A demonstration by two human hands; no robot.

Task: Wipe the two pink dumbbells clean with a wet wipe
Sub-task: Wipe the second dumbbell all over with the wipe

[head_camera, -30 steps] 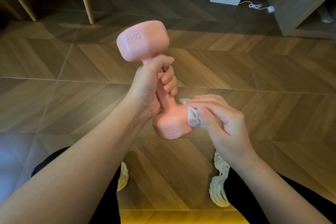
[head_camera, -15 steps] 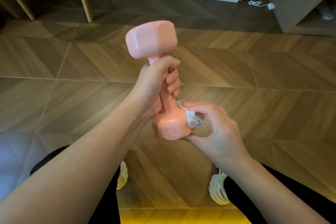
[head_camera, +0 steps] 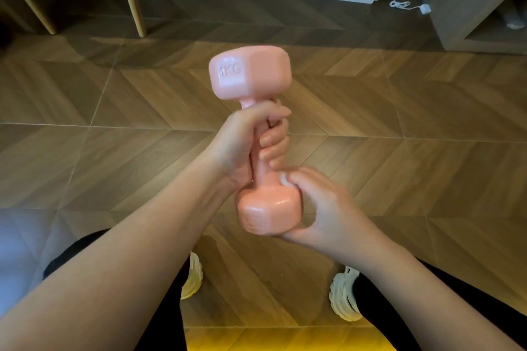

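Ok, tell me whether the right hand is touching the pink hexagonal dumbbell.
Touching. In the head view the right hand cups the pink hexagonal dumbbell at its lower head, thumb underneath, fingers over the top.

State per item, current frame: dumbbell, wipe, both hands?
pink dumbbell: off the floor, near upright, 1KG head on top.
wet wipe: bunched against the lower head, mostly hidden under fingers.
left hand: grips the handle.
right hand: curled round the lower head, presses the wipe on it.
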